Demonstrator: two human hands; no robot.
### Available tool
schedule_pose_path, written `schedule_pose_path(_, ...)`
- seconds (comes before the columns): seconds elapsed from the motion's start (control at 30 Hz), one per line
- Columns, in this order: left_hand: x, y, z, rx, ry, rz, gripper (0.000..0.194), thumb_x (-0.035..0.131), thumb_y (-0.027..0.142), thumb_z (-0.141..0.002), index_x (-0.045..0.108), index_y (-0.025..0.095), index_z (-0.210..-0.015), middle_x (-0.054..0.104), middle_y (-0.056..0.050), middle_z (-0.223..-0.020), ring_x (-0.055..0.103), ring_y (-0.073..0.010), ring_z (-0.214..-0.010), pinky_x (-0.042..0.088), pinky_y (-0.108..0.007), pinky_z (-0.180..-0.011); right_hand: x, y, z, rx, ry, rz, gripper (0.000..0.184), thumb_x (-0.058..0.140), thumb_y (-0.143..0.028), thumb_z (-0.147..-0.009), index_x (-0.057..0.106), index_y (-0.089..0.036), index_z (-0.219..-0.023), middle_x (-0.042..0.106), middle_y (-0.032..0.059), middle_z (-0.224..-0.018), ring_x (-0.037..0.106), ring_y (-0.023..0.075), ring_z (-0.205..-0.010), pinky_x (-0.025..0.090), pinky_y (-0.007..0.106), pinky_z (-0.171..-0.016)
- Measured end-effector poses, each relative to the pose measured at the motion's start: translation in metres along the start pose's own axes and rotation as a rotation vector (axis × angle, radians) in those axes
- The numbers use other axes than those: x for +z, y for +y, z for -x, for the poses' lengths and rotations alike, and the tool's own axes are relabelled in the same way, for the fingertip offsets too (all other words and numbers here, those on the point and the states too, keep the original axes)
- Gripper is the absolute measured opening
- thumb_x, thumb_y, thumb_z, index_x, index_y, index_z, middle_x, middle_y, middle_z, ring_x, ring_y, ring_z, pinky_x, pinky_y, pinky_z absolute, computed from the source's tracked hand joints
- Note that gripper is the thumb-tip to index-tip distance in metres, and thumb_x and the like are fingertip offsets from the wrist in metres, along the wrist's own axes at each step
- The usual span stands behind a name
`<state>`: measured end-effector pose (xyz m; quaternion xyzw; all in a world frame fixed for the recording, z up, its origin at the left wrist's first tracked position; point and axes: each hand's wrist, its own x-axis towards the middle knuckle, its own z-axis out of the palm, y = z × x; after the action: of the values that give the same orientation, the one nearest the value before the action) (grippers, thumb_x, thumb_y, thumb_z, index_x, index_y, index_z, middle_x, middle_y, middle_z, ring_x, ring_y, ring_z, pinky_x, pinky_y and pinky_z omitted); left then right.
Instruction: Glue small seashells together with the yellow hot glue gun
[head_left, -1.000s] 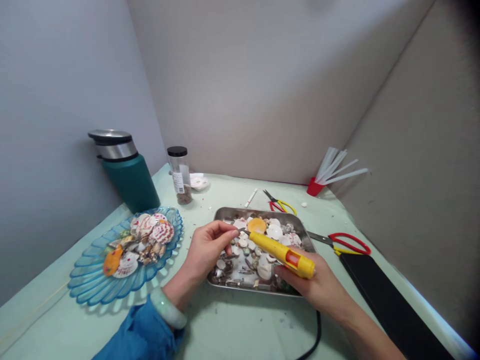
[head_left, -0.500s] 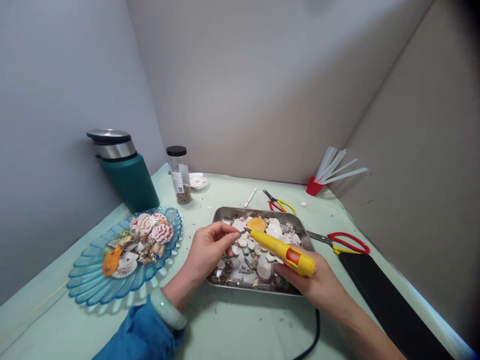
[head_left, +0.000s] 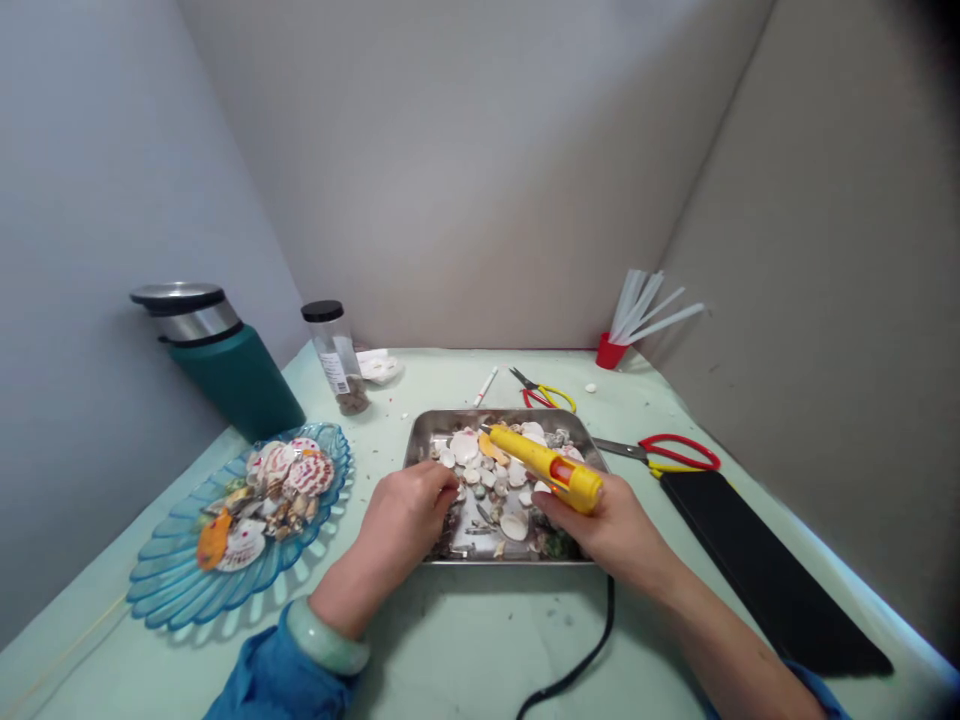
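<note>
My right hand (head_left: 611, 520) is wrapped round a yellow hot glue gun (head_left: 534, 455), whose dark nozzle points left over the tray. A metal tray (head_left: 420, 430) below it is filled with white shells (head_left: 465, 446), small stones and bits, and an orange shell (head_left: 491, 448) lies partly behind the gun. Over the tray's left side, my left hand (head_left: 409, 510) is closed with its fingers curled downward. Its fingertips are turned away, so I cannot make out what they pinch. The gun's black cord (head_left: 577, 675) runs out below the tray.
At left, a blue scalloped dish (head_left: 172, 590) holds shells. Behind it stand a green bottle (head_left: 232, 380) and a black-lidded jar (head_left: 337, 360). Small scissors (head_left: 546, 392), a white pen (head_left: 486, 386), a red cup (head_left: 611, 350) of glue sticks, larger scissors (head_left: 679, 452) and a black slab (head_left: 772, 570) lie around.
My left hand has drawn back from the gun's nozzle and turned down toward the tray's left side. The gun stays over the tray in my right hand. The view has shifted slightly.
</note>
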<state>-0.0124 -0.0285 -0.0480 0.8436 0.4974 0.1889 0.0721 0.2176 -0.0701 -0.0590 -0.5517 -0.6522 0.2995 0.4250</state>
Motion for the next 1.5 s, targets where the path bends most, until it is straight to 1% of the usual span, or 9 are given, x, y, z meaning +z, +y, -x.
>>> schedule_pose_path(0.13, -0.001, 0.006, -0.003, 0.03, -0.125, -0.24, 0.022, 0.047, 0.016, -0.088, 0.068, 0.018, -0.083, 0.071, -0.009, -0.085, 0.067, -0.0213, -0.077, 0.044, -0.028, -0.066, 0.001, 0.003, 0.0, -0.005, -0.004, -0.005, 0.022, 0.062, -0.039, -0.081, 0.06, -0.018, -0.079, 0.054, -0.0029, -0.064, 0.047, 0.0129, -0.058, 0.04, 0.023, -0.053)
schedule_pose_path(0.3, 0.002, 0.01, -0.008, 0.1, -0.188, -0.421, 0.024, 0.044, 0.019, -0.089, 0.066, 0.018, -0.08, 0.069, -0.009, -0.081, 0.066, -0.0217, -0.069, 0.041, -0.028, -0.058, 0.002, 0.005, -0.001, -0.017, -0.009, -0.028, 0.02, 0.06, -0.038, -0.083, 0.062, -0.018, -0.086, 0.062, -0.001, -0.072, 0.055, 0.0154, -0.065, 0.045, 0.025, -0.06)
schedule_pose_path(0.47, 0.007, 0.013, -0.012, 0.158, -0.196, -0.447, 0.024, 0.043, 0.014, -0.086, 0.066, 0.018, -0.081, 0.068, -0.01, -0.079, 0.065, -0.0218, -0.066, 0.04, -0.03, -0.057, 0.001, 0.003, 0.0, -0.029, -0.014, -0.055, 0.016, 0.059, -0.034, -0.083, 0.062, -0.018, -0.085, 0.064, -0.0008, -0.075, 0.058, 0.0157, -0.067, 0.046, 0.024, -0.061)
schedule_pose_path(0.7, 0.005, 0.014, -0.015, 0.126, -0.183, -0.408, 0.024, 0.045, 0.017, -0.087, 0.068, 0.018, -0.081, 0.07, -0.011, -0.082, 0.066, -0.0226, -0.069, 0.04, -0.029, -0.057, 0.001, 0.001, -0.001, -0.045, 0.004, -0.031, 0.018, 0.059, -0.034, -0.083, 0.063, -0.018, -0.089, 0.066, 0.0007, -0.08, 0.059, 0.0165, -0.07, 0.045, 0.025, -0.063)
schedule_pose_path(0.9, -0.006, 0.004, -0.009, -0.012, 0.077, 0.039, 0.016, 0.055, 0.022, -0.084, 0.07, 0.019, -0.083, 0.073, -0.006, -0.081, 0.065, -0.0185, -0.072, 0.044, -0.026, -0.066, -0.002, -0.003, -0.001, -0.046, 0.053, 0.132, 0.022, 0.058, -0.04, -0.084, 0.063, -0.02, -0.091, 0.065, -0.0007, -0.073, 0.057, 0.0162, -0.065, 0.042, 0.025, -0.06)
schedule_pose_path(1.13, 0.005, -0.011, -0.007, -0.289, 0.214, 0.732, 0.019, 0.066, 0.035, -0.075, 0.069, 0.017, -0.079, 0.062, 0.002, -0.055, 0.055, -0.0123, -0.046, 0.041, -0.022, -0.049, -0.011, -0.017, -0.001, 0.029, -0.01, 0.82, 0.023, 0.058, -0.03, -0.083, 0.062, -0.021, -0.104, 0.071, 0.0063, -0.092, 0.065, 0.0243, -0.079, 0.038, 0.029, -0.06)
schedule_pose_path(1.3, 0.005, -0.009, -0.006, -0.342, 0.287, 0.901, 0.019, 0.069, 0.033, -0.072, 0.068, 0.015, -0.077, 0.057, 0.004, -0.05, 0.052, -0.0097, -0.043, 0.038, -0.019, -0.044, -0.012, -0.026, -0.004, 0.043, -0.142, 1.073, 0.028, 0.06, -0.036, -0.084, 0.064, -0.015, -0.103, 0.068, 0.0129, -0.097, 0.063, 0.0302, -0.088, 0.041, 0.034, -0.066)
schedule_pose_path(1.4, 0.005, -0.008, -0.006, -0.363, 0.33, 0.997, 0.019, 0.07, 0.033, -0.07, 0.067, 0.015, -0.076, 0.057, 0.004, -0.052, 0.05, -0.0089, -0.042, 0.037, -0.019, -0.042, -0.011, -0.039, -0.008, -0.038, -0.139, 1.132, 0.029, 0.063, -0.04, -0.082, 0.068, -0.017, -0.098, 0.067, 0.0134, -0.097, 0.058, 0.0332, -0.096, 0.041, 0.039, -0.074)
schedule_pose_path(1.5, 0.008, -0.009, -0.006, -0.372, 0.386, 1.062, 0.02, 0.069, 0.033, -0.07, 0.066, 0.014, -0.076, 0.059, 0.004, -0.056, 0.049, -0.0075, -0.042, 0.037, -0.018, -0.043, 0.002, -0.055, -0.018, -0.191, -0.179, 1.059, 0.022, 0.061, -0.039, -0.085, 0.069, -0.022, -0.096, 0.066, 0.0102, -0.095, 0.057, 0.0281, -0.094, 0.04, 0.036, -0.075)
